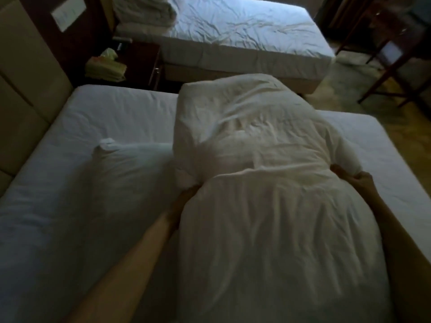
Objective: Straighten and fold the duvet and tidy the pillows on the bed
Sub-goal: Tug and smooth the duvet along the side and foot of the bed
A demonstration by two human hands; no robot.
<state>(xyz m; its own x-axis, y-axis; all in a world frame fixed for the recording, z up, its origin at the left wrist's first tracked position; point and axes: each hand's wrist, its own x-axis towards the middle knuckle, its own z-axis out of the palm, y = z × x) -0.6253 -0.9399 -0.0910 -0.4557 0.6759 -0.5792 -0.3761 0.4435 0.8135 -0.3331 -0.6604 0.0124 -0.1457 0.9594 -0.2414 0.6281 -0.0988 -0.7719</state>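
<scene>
A white duvet lies folded into a long thick strip across the near bed, its far end reaching the bed's far edge. My left hand grips the duvet's left side at a fold, fingers partly tucked under the cloth. On the right side, my right hand clutches a bunched edge of it. A white pillow rests on the mattress just left of the duvet, touching it.
A padded headboard runs along the left. A dark nightstand with green folded cloths stands between the beds. The second bed carries a folded duvet stack. A wooden stand sits at right on the floor.
</scene>
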